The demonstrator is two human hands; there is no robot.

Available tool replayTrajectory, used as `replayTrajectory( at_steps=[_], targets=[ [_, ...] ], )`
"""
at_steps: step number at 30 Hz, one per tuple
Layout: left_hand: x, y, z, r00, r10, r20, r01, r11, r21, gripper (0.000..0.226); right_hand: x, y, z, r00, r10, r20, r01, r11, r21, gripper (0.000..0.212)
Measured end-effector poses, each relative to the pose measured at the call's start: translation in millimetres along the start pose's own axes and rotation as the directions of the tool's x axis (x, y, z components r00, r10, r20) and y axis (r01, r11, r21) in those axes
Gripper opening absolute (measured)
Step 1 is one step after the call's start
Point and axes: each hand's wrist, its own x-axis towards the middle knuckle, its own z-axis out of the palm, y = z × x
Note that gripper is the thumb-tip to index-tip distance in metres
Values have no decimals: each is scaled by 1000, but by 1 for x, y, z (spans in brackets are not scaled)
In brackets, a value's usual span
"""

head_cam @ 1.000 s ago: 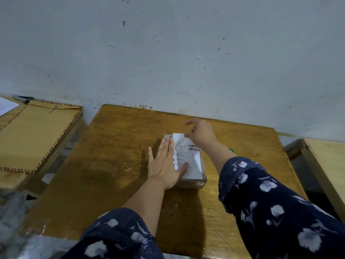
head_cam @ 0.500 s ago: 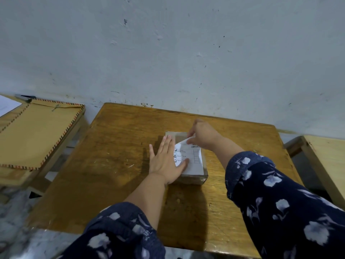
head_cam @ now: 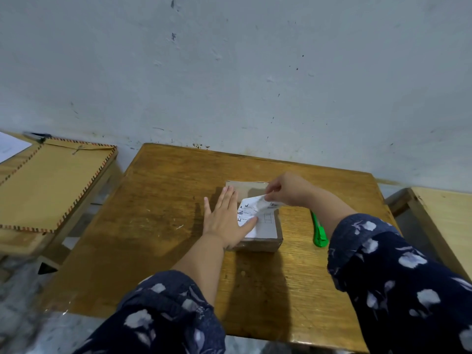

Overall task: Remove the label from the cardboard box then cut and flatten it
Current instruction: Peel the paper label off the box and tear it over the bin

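Wooden bench [head_cam: 163,226] against a scuffed pale wall carries the cardboard box [head_cam: 260,242] near its middle, with a green cutter [head_cam: 319,232] lying just to its right. Label [head_cam: 258,215] is part-peeled: the far edge is lifted and pinched in the right hand [head_cam: 288,190], the near part apparently still stuck. Left hand [head_cam: 224,218] is laid flat, fingers straight, pressing the box's left side, thumb on the label. Peel is best kept low and slow, pulled back toward the near edge, so the paper is not torn. Pressure should be kept on the box, and the thumb shifted clear of the label. Cutter is not needed yet.
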Motion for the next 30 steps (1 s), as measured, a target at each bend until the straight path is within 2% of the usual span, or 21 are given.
replayTrajectory(
  at_steps=[3,7,11,15,17,19,22,25,28,30],
  targets=[
    [1,0,-2,1000,5,28,-4,1000,-20,94,-2,0,9,988,47,-149,-43,999,34,11],
    [-3,-5,-5,999,32,11,-31,997,-68,96,-4,-3,26,950,-26,-311,-21,989,-148,23],
    [-23,-11,0,993,59,-106,-62,998,-29,87,-3,-1,31,928,-129,-351,36,965,-261,30],
    [-41,-10,6,993,106,-58,-109,993,-36,72,-2,-7,33,896,-236,-375,57,901,-431,30],
    [-43,-9,7,993,114,-29,-115,993,-33,64,-1,-10,33,895,-244,-374,37,875,-482,33],
    [-41,-9,4,995,99,-12,-99,995,-20,58,1,-11,30,902,-199,-383,9,895,-446,34],
    [-33,-13,-7,996,86,11,-86,996,6,54,1,-6,23,904,-86,-420,-37,960,-277,25],
    [-30,-15,-11,990,134,45,-136,989,50,71,-3,-1,21,908,-70,-412,-2,985,-172,19],
    [-30,-14,-6,988,137,72,-145,982,120,97,-6,0,26,915,-178,-361,80,960,-269,23],
    [-28,-10,-2,988,140,69,-149,976,161,100,-7,1,28,911,-233,-339,111,933,-343,25]
  ],
)
